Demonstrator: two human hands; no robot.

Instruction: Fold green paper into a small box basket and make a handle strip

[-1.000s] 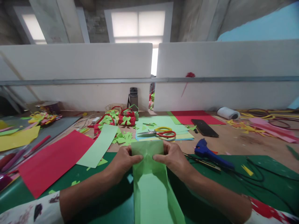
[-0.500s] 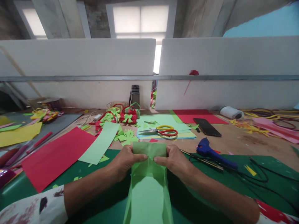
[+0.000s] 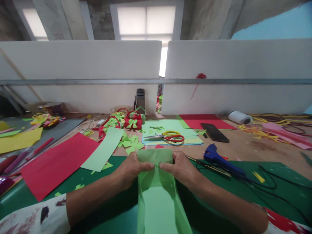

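A long light green paper strip with raised side edges (image 3: 159,204) reaches from my hands down to the bottom of the view. My left hand (image 3: 133,169) pinches the left side of its far end, and my right hand (image 3: 181,167) pinches the right side. Both thumbs press close together on the paper near its middle, while the other fingers are behind it. Above the thumbs the far edge stands up as a flap. Below lies a green cutting mat (image 3: 112,191).
Scissors (image 3: 168,136) rest on stacked paper beyond my hands. A blue glue gun (image 3: 221,159) with its cord lies right, near a phone (image 3: 214,132). Red paper (image 3: 59,164) and a pale green strip (image 3: 103,149) are left. Small red paper baskets (image 3: 133,122) stand behind.
The near part of the green paper has swung to the right, and its side edges look more spread. Both hands keep their pinch at the far end, with thumbs slightly closer together.
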